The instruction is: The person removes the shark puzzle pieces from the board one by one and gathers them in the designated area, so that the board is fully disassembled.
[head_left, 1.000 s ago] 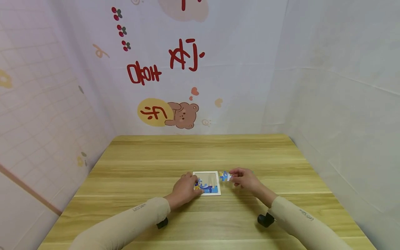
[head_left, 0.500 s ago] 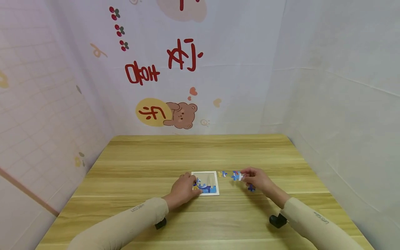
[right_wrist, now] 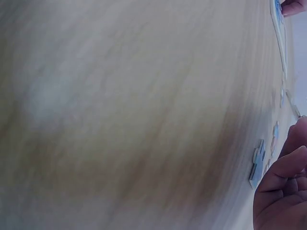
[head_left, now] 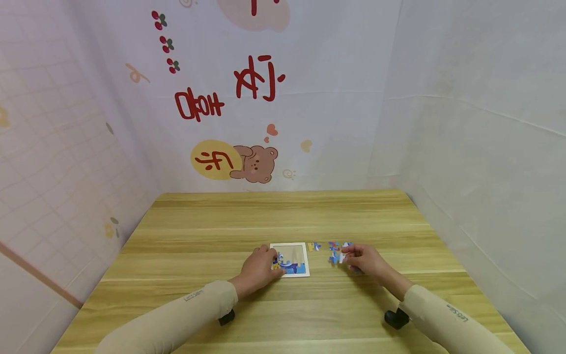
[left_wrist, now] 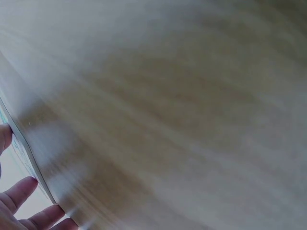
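Nearest on my head feed I had the left sleeve (head_left: 177, 314) and the right sleeve (head_left: 455, 317), both cream, running up from lower left and lower right, a black wrist mount (head_left: 396, 318) showing under the right cuff. Above those, left hand (head_left: 261, 268) sat just below mid-frame, left of centre; fingers loosely spread, barely bent, thumb over the lower part of the white puzzle tray (head_left: 287, 244) and fingertips at its left edge, resting on it more than gripping. Tray lay flat at lower centre, with joined pieces (head_left: 294, 268) in blue and yellow across its lower part and bare grey base above. Right hand (head_left: 368, 259) was right of centre, fingers curled, thumb and index nearly together, pinching a puzzle piece (head_left: 334, 257), blue and white. My right wrist feed put that hand at lower right, with a loose piece (right_wrist: 257, 163) flat on the wood just beside it. Slightly farther up on the head feed: a red-and-blue piece (head_left: 333, 244) right behind the pinched one, couldn't tell if they touched; a white-and-blue piece (head_left: 348, 244) by the fingertips; a yellow-and-blue piece (head_left: 314, 247) near the tray's upper right corner. Beyond, the wood-grain table (head_left: 283, 211) ran to the cloth backdrop (head_left: 336, 98), which had a printed bear (head_left: 261, 164) and red lettering on it
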Action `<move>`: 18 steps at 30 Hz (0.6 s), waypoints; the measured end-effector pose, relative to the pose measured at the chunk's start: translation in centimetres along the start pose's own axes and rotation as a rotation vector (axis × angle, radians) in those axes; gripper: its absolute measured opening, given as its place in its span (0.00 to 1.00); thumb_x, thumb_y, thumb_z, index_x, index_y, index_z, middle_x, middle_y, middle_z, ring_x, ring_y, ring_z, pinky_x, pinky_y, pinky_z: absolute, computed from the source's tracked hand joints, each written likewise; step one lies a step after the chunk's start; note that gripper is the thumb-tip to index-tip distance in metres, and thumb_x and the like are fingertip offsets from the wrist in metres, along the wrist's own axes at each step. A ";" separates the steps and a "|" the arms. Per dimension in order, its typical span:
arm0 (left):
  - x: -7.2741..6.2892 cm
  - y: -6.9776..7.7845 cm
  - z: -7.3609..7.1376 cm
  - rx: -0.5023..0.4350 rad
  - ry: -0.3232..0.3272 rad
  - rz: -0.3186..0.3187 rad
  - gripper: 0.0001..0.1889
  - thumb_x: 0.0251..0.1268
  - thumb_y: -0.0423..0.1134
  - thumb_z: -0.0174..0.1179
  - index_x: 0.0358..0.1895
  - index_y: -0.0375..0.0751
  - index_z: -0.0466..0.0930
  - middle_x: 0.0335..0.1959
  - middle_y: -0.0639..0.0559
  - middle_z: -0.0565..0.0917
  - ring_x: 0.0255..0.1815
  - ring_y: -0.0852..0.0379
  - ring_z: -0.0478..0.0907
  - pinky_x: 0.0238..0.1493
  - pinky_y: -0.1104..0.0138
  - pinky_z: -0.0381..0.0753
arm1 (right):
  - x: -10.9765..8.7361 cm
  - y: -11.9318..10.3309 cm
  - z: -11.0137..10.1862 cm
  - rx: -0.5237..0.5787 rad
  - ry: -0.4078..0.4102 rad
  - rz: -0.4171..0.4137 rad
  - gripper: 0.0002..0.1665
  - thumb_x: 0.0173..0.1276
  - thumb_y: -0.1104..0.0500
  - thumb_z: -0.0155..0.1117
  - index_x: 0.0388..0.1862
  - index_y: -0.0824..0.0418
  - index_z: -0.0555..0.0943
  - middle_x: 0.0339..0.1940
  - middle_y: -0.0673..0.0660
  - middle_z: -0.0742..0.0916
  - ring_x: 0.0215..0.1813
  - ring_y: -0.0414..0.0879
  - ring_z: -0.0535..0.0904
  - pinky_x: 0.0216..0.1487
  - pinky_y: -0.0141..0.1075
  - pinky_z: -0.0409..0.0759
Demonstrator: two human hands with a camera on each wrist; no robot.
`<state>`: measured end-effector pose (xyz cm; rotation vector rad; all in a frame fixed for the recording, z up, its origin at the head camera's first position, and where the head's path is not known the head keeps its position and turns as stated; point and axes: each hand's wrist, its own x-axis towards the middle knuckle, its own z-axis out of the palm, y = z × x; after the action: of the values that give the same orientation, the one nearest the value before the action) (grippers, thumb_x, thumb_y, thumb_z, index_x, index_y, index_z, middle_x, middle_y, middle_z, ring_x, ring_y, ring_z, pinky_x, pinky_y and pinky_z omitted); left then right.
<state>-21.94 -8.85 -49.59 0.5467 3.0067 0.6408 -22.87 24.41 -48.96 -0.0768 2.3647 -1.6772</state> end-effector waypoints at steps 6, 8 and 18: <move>0.1 -0.1 0.0 0.006 0.000 -0.008 0.26 0.58 0.54 0.71 0.50 0.38 0.81 0.41 0.50 0.74 0.39 0.53 0.69 0.41 0.60 0.74 | 0.3 0.7 0.0 -0.052 -0.020 -0.045 0.15 0.65 0.72 0.64 0.51 0.76 0.78 0.28 0.54 0.82 0.26 0.42 0.74 0.24 0.30 0.71; 0.1 -0.1 0.1 0.002 0.003 -0.007 0.26 0.58 0.54 0.71 0.50 0.37 0.81 0.41 0.50 0.74 0.39 0.53 0.69 0.41 0.59 0.74 | 0.4 0.8 0.0 -0.051 -0.021 -0.044 0.15 0.65 0.72 0.64 0.50 0.75 0.78 0.28 0.54 0.82 0.26 0.43 0.74 0.24 0.31 0.72; -0.1 0.0 -0.1 -0.010 0.003 0.006 0.26 0.58 0.52 0.71 0.50 0.36 0.80 0.42 0.49 0.74 0.39 0.53 0.69 0.42 0.58 0.75 | 0.3 0.8 0.3 -0.067 -0.018 -0.046 0.16 0.64 0.70 0.66 0.50 0.75 0.79 0.29 0.54 0.83 0.26 0.44 0.76 0.25 0.32 0.76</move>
<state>-21.88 -8.97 -49.49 0.5555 3.0043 0.6572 -22.99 24.37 -49.87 -0.1586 2.4240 -1.6104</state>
